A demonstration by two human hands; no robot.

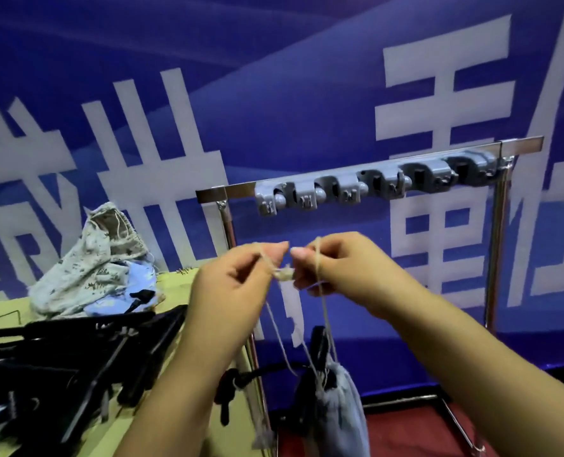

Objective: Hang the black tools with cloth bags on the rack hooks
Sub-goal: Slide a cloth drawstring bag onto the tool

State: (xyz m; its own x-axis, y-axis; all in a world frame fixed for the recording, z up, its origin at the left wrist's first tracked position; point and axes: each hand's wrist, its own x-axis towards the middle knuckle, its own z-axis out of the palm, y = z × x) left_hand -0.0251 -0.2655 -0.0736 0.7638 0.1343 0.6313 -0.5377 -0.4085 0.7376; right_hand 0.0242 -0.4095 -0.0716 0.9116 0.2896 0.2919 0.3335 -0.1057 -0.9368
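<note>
both hands, left hand (pixel 237 278) and right hand (pixel 336 272), pinch the drawstring (pixel 323 311); the grey cloth bag (pixel 336 404) dangles below the rack hooks (pixel 349 189). spread the loop wide before lifting.

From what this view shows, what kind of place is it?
Probably a staged demonstration or recording corner, not a home: a big blue printed banner as backdrop, a free-standing chrome rack with grey hooks, and a table piled with tools.

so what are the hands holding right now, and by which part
Both the left hand and right hand pinch the drawstring of the grey cloth bag, which dangles below them.
</note>
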